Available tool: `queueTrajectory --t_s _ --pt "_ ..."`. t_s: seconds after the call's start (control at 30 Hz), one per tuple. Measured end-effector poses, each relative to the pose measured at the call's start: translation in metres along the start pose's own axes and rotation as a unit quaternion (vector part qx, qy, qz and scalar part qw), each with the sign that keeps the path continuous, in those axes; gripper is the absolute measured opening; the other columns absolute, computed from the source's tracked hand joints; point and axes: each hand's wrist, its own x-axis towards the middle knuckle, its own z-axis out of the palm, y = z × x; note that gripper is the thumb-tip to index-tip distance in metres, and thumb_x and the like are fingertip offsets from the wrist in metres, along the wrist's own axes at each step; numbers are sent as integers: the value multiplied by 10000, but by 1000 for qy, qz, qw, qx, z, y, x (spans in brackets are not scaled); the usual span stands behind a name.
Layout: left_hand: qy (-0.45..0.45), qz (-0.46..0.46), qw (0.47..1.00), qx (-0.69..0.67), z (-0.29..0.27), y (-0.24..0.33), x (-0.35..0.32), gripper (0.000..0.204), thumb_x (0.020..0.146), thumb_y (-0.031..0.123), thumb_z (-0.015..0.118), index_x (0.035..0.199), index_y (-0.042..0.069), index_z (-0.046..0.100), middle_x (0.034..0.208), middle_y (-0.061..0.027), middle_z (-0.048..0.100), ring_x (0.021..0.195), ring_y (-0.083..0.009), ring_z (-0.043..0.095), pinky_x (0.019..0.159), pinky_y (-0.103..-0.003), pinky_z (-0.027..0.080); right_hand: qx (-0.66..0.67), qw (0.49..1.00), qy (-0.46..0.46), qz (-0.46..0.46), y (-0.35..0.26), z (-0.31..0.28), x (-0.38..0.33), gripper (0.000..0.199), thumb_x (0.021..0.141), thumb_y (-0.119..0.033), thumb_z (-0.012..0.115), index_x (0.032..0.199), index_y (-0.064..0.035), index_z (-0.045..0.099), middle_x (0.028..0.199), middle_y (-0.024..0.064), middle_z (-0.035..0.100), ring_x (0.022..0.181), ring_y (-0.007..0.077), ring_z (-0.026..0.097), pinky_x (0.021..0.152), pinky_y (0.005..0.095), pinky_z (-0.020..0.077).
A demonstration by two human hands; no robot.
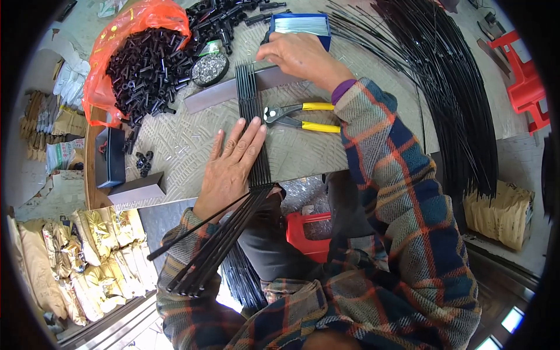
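Note:
My left hand point(230, 166) lies flat, fingers stretched out, its fingertips on a row of thin black rods point(261, 154). The rods lie side by side across a grey metal strip point(213, 96); their thicker ends point(201, 271) fan out over the table's near edge above my left forearm. My right hand point(297, 55) is beyond the strip, just in front of a blue box point(328, 42) of thin white pieces. Its fingers are bent and pressed together; what they hold, if anything, I cannot make out. End-cutting pliers point(294, 116) with yellow handles rest right of the rods.
A red plastic bag point(96, 87) spills black tubular parts at the far left. Near it stands a round dish point(210, 70) of small silvery pieces. Long black rods point(449, 87) hang over the table's right side. A red stool point(309, 236) shows below.

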Motion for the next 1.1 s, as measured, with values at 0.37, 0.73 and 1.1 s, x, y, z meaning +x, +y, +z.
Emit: queueTrajectory --t_s 0.37,0.73,1.1 --pt "15 19 999 34 4 -4 -3 829 708 528 561 1357 83 302 1420 -103 266 1307 -296 253 1056 -422 222 84 992 88 -30 0 13 10 83 813 -150 547 868 -109 593 789 41 575 764 269 585 629 383 456" --pt "50 28 997 43 -3 2 -6 868 717 591 522 1343 35 295 1408 -125 273 1304 -313 243 1050 -410 246 -81 982 75 153 33 -23 18 149 807 -283 563 825 -161 647 881 65 611 832 282 599 677 394 464" --pt "49 58 997 -6 6 6 -25 812 732 529 567 1312 5 349 1376 -134 332 1281 -330 289 1039 -410 266 -208 971 73 86 55 -25 23 99 785 -140 523 847 -145 600 827 96 608 822 318 588 661 435 454"
